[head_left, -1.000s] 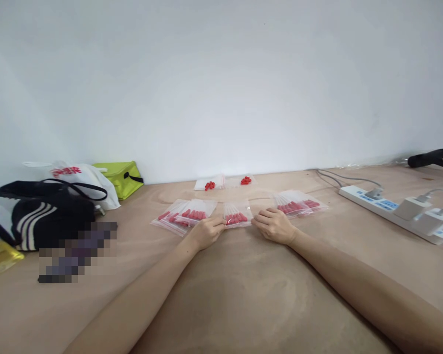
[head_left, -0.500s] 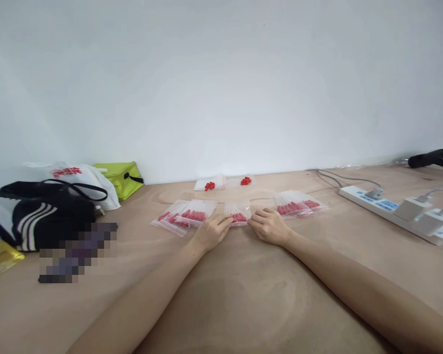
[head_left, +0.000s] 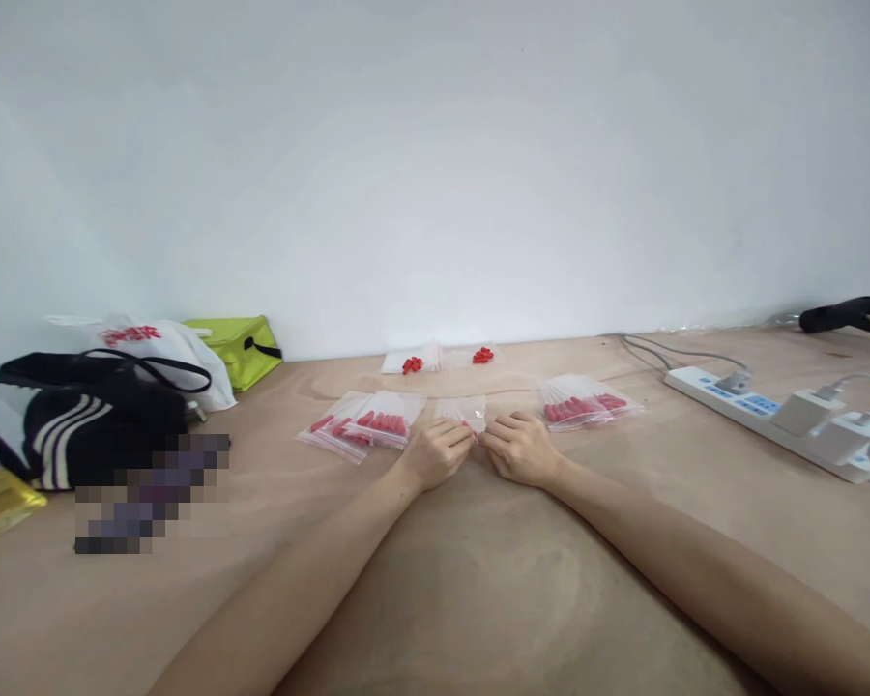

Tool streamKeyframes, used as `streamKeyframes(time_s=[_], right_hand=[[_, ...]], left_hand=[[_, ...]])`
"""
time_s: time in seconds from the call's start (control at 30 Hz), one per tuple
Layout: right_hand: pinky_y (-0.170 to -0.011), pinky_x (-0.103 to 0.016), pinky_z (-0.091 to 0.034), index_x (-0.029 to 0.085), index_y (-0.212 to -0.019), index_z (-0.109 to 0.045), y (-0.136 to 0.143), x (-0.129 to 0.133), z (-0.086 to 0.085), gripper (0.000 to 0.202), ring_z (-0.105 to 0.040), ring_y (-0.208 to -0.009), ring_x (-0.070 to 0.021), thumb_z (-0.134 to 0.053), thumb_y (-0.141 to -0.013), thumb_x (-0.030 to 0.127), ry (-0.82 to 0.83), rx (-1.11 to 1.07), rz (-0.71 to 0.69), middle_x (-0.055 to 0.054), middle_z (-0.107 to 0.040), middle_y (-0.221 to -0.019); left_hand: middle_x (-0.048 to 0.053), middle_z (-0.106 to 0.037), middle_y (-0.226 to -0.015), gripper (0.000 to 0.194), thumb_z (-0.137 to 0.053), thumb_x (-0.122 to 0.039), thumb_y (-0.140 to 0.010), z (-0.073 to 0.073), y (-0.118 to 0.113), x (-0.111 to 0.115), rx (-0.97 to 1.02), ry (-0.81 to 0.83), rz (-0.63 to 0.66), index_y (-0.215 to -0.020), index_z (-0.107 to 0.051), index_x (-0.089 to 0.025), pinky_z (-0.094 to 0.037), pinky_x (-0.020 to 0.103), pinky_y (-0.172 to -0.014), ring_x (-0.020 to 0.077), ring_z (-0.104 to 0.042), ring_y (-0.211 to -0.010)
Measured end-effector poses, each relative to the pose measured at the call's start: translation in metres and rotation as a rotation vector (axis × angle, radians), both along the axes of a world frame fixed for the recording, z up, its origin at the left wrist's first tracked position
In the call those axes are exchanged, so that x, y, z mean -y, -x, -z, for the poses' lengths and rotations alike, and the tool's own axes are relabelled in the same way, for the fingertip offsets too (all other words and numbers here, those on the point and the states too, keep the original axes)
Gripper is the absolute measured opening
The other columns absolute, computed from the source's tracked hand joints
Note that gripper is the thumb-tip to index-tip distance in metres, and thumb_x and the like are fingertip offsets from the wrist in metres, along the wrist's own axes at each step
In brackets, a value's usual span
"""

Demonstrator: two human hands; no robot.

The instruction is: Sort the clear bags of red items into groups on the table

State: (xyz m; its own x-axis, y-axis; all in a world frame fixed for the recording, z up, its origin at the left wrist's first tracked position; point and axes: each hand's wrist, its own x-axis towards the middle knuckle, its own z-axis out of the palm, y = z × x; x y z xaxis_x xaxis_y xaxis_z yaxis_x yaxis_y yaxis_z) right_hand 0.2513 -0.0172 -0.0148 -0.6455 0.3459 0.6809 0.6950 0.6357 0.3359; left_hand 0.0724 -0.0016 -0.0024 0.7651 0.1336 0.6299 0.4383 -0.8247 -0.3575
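My left hand (head_left: 441, 450) and right hand (head_left: 516, 448) meet, fingers curled, pinching the near edge of a clear bag (head_left: 464, 411) flat on the table (head_left: 478, 580); its long axis runs away from me. Bags left (head_left: 362, 423) and right (head_left: 584, 401) hold red capsules.

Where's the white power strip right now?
In the head view, the white power strip lies on the wooden table at the right, beyond the right hand.
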Motion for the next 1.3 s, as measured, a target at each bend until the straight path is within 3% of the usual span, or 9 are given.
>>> streamKeyframes(time_s=[0.47,0.7,0.77,0.87,0.97,1.03,1.1,1.2,1.3], right_hand=[[-0.058,-0.027,-0.021,0.018,-0.068,-0.056,-0.014,0.002,0.0,0.017,-0.041,-0.063,-0.0108,-0.041,-0.074,0.013,0.029,-0.025,0.035,0.001,-0.055,-0.064],[-0.058,-0.027,-0.021,0.018,-0.067,-0.056,-0.02,0.0,-0.001,0.019,-0.041,-0.062,-0.0108,-0.04,-0.074,0.012,0.04,-0.024,0.049,0.0,-0.055,-0.063],[-0.059,-0.027,-0.022,0.018,-0.067,-0.056,-0.021,0.0,-0.001,0.02,-0.042,-0.062,-0.0106,-0.039,-0.075,0.012,0.047,-0.029,0.042,0.0,-0.055,-0.063],[-0.06,-0.026,-0.023,0.019,-0.069,-0.057,-0.02,0.001,-0.002,0.023,-0.043,-0.063,-0.0101,-0.037,-0.078,0.013,0.068,-0.056,0.019,0.0,-0.056,-0.063],[-0.06,-0.025,-0.024,0.019,-0.071,-0.058,-0.018,0.003,-0.001,0.024,-0.044,-0.064,-0.0099,-0.036,-0.079,0.013,0.096,-0.076,-0.018,0.0,-0.056,-0.063],[-0.059,-0.025,-0.024,0.019,-0.073,-0.059,-0.015,0.005,-0.001,0.025,-0.044,-0.063,-0.0098,-0.035,-0.08,0.013,0.119,-0.07,-0.045,0.0,-0.056,-0.064],[-0.059,-0.024,-0.025,0.02,-0.074,-0.059,-0.012,0.008,-0.002,0.026,-0.045,-0.064,-0.0095,-0.035,-0.081,0.015,0.155,-0.052,-0.074,0.0,-0.057,-0.066],[-0.062,-0.025,-0.027,0.021,-0.076,-0.06,-0.011,0.008,-0.006,0.023,-0.047,-0.07,-0.0106,-0.039,-0.082,0.028,0.213,-0.025,-0.096,0.0,-0.059,-0.071],[-0.071,-0.029,-0.028,0.021,-0.078,-0.061,-0.02,0.002,-0.011,0.028,-0.047,-0.078,-0.0148,-0.041,-0.081,0.04,0.198,-0.114,0.079,-0.004,-0.059,-0.08]], left_hand=[[0.006,-0.064,-0.079,0.013,-0.044,-0.009,-0.078,-0.003,0.024,0.002,-0.001,-0.169,0.02,-0.081,-0.057,-0.012,-0.049,0.027,-0.072,0.0126,-0.058,-0.074],[0.005,-0.063,-0.076,0.02,-0.039,-0.006,-0.078,-0.008,0.038,0.002,0.005,-0.092,-0.023,-0.08,-0.058,-0.014,-0.049,0.028,-0.072,0.0131,-0.058,-0.074],[0.006,-0.063,-0.077,0.02,-0.038,-0.008,-0.079,-0.008,0.039,0.004,0.045,0.005,-0.057,-0.079,-0.058,-0.014,-0.048,0.027,-0.07,0.0138,-0.058,-0.075],[0.005,-0.062,-0.077,0.019,-0.039,-0.019,-0.082,-0.009,0.035,0.011,0.204,0.286,-0.183,-0.081,-0.057,-0.016,-0.048,0.026,-0.064,0.0141,-0.058,-0.071],[0.0,-0.059,-0.064,0.027,-0.036,-0.029,-0.084,-0.007,0.027,0.015,0.427,0.703,-0.285,-0.104,-0.049,-0.017,-0.047,0.023,-0.053,0.0112,-0.057,-0.054],[-0.002,-0.058,-0.057,0.036,-0.035,-0.031,-0.085,-0.003,0.022,0.015,0.573,0.999,-0.273,-0.117,-0.037,-0.016,-0.046,0.021,-0.046,0.0096,-0.055,-0.045],[0.0,-0.061,-0.061,0.036,-0.044,-0.028,-0.081,0.002,0.018,0.014,0.704,1.234,-0.235,-0.115,-0.038,-0.015,-0.048,0.02,-0.047,0.01,-0.058,-0.049],[0.005,-0.064,-0.074,0.027,-0.058,-0.017,-0.07,0.007,0.015,0.012,0.809,1.368,-0.226,-0.096,-0.052,-0.013,-0.051,0.023,-0.057,0.0126,-0.061,-0.062],[0.006,-0.066,-0.072,0.013,-0.059,-0.016,-0.067,0.001,0.015,0.01,0.839,1.251,-0.267,-0.08,-0.059,-0.013,-0.051,0.026,-0.059,0.0141,-0.061,-0.062]])
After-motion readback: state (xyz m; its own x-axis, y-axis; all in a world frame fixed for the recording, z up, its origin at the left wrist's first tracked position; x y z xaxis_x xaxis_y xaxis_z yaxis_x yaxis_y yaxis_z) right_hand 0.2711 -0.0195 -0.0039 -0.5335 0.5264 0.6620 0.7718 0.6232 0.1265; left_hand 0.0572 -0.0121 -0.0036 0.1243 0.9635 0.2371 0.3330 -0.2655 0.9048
